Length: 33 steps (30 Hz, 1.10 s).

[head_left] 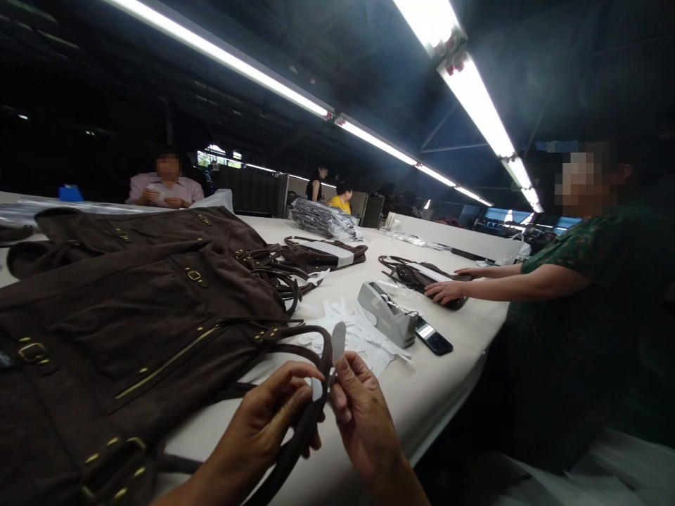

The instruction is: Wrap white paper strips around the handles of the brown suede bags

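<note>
Dark brown handbags with brass buckles lie heaped at the left; the nearest handbag (131, 337) has a long gold zip. Its looped handle (300, 330) rises in front of me. My left hand (274, 418) is closed around this handle, with a bit of white showing beside the fingers. My right hand (363, 414) pinches a rounded white paper strip (338, 339) upright against the handle. Part of the strip is hidden behind the fingers and handle. A pile of loose white strips (348, 327) lies just beyond both hands.
A grey tape dispenser (387, 316) and a phone (433, 336) are near the table's right edge. A co-worker (559, 295) at the right handles a folded bag (427, 276). Another banded bag (321, 254) and plastic-wrapped items (324, 219) are farther back. Another person (166, 186) is across the table.
</note>
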Available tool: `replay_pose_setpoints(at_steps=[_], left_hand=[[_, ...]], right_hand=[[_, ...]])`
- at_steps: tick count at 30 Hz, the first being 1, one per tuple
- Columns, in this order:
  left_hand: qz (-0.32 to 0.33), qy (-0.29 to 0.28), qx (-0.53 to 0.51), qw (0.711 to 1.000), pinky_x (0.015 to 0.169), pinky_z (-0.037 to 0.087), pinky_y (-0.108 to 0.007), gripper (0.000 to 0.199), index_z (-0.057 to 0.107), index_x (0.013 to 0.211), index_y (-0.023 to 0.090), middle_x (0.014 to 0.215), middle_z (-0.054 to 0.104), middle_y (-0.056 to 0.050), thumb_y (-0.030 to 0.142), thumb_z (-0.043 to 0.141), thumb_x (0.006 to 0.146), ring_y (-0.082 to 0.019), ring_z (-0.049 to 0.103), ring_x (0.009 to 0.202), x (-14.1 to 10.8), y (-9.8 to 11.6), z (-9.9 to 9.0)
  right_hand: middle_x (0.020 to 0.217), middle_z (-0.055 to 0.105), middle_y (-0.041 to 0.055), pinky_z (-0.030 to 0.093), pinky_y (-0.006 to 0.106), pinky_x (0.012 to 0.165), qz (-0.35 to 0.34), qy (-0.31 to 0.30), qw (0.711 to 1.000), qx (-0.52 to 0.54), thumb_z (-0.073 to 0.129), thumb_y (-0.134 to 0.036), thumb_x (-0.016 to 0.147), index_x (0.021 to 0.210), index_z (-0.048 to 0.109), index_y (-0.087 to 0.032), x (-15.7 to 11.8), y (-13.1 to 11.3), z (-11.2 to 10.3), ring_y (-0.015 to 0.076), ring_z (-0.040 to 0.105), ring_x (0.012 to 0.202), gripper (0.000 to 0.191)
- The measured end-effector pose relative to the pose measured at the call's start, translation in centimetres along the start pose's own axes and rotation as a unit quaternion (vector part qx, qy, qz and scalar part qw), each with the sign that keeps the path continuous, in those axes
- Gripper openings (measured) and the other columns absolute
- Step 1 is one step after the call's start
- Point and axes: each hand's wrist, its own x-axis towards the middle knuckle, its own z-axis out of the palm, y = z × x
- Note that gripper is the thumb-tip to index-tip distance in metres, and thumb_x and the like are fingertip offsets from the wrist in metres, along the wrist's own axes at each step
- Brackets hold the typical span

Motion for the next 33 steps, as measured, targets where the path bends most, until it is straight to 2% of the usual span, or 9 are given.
replay_pose_setpoints(at_steps=[5, 10, 12, 15, 18, 22, 25, 29, 33], left_hand=[[0.026, 0.053, 0.059, 0.997, 0.053, 0.047, -0.020, 0.028, 0.061, 0.085, 0.018, 0.067, 0.058, 0.002, 0.045, 0.065, 0.084, -0.010, 0.056, 0.055, 0.2, -0.5, -0.2], [0.082, 0.119, 0.127, 0.981, 0.056, 0.044, -0.018, 0.020, 0.065, 0.076, 0.018, 0.086, 0.058, -0.001, 0.037, 0.068, 0.081, -0.010, 0.053, 0.069, 0.5, -0.5, -0.2], [0.120, 0.112, 0.157, 0.974, 0.065, 0.045, -0.019, 0.016, 0.065, 0.076, 0.019, 0.094, 0.060, -0.002, 0.033, 0.066, 0.083, -0.012, 0.056, 0.080, 0.3, -0.3, 0.0], [0.134, 0.057, 0.182, 0.973, 0.070, 0.045, -0.020, 0.014, 0.065, 0.080, 0.019, 0.086, 0.061, -0.002, 0.031, 0.061, 0.087, -0.012, 0.056, 0.077, -0.4, 0.2, 0.4], [0.118, 0.020, 0.204, 0.972, 0.065, 0.042, -0.020, 0.017, 0.063, 0.080, 0.019, 0.073, 0.056, 0.001, 0.033, 0.059, 0.089, -0.011, 0.052, 0.068, -1.1, 0.6, 0.9], [0.052, -0.006, 0.186, 0.981, 0.055, 0.037, -0.019, 0.026, 0.062, 0.073, 0.017, 0.065, 0.050, 0.002, 0.039, 0.061, 0.086, -0.009, 0.044, 0.059, -1.7, 0.5, 1.8], [-0.049, -0.018, 0.111, 0.992, 0.045, 0.027, -0.019, 0.032, 0.063, 0.074, 0.016, 0.057, 0.043, 0.005, 0.047, 0.063, 0.082, -0.007, 0.034, 0.049, -1.7, 0.5, 2.5], [-0.141, -0.005, 0.044, 0.989, 0.040, 0.019, -0.018, 0.041, 0.062, 0.074, 0.015, 0.051, 0.038, 0.007, 0.056, 0.067, 0.074, -0.005, 0.026, 0.043, -1.5, 0.4, 2.8], [-0.165, 0.023, 0.019, 0.986, 0.041, 0.021, -0.018, 0.041, 0.060, 0.070, 0.014, 0.055, 0.046, 0.005, 0.054, 0.070, 0.072, -0.005, 0.029, 0.044, -1.4, 0.3, 2.7]], right_hand=[[0.064, 0.052, -0.0068, 0.031, 0.011, 0.046, -0.022, 0.065, 0.998, 0.015, 0.084, -0.030, 0.072, 0.095, 0.060, -0.017, 0.0, 0.0, 0.4, 0.0011, 0.036, 0.048, 0.035], [0.073, 0.056, -0.0046, 0.040, 0.016, 0.054, -0.091, 0.089, 0.985, -0.116, 0.079, -0.037, 0.075, 0.122, 0.062, -0.019, -0.1, 0.6, 0.3, 0.0049, 0.045, 0.056, 0.052], [0.077, 0.062, -0.0018, 0.044, 0.020, 0.060, -0.114, 0.100, 0.971, -0.186, 0.072, -0.042, 0.082, 0.126, 0.062, -0.018, -0.3, 0.8, 0.2, 0.0082, 0.050, 0.062, 0.051], [0.105, 0.068, 0.0060, 0.048, 0.029, 0.088, -0.140, 0.096, 0.951, -0.258, 0.061, -0.047, 0.089, 0.125, 0.064, -0.017, -1.1, 0.8, 0.1, 0.0178, 0.060, 0.095, 0.047], [0.111, 0.066, 0.0076, 0.043, 0.031, 0.098, -0.157, 0.087, 0.931, -0.319, 0.058, -0.047, 0.091, 0.124, 0.065, -0.019, -2.5, 0.4, -0.4, 0.0202, 0.058, 0.105, 0.045], [0.083, 0.061, 0.0022, 0.047, 0.024, 0.064, -0.168, 0.113, 0.901, -0.383, 0.062, -0.042, 0.089, 0.114, 0.070, -0.019, -4.5, -0.1, -1.3, 0.0121, 0.053, 0.067, 0.035], [0.076, 0.055, -0.0001, 0.042, 0.022, 0.053, -0.171, 0.111, 0.903, -0.379, 0.065, -0.036, 0.087, 0.099, 0.074, -0.018, -5.3, -0.3, -1.7, 0.0091, 0.047, 0.059, 0.023], [0.070, 0.051, -0.0015, 0.042, 0.021, 0.052, -0.201, 0.083, 0.885, -0.412, 0.061, -0.029, 0.090, 0.094, 0.073, -0.018, -5.6, -0.3, -1.8, 0.0088, 0.048, 0.057, 0.016], [0.072, 0.054, -0.0003, 0.046, 0.023, 0.059, -0.251, 0.051, 0.829, -0.496, 0.054, -0.022, 0.094, 0.103, 0.071, -0.019, -5.7, 0.2, -1.8, 0.0105, 0.052, 0.063, 0.020]])
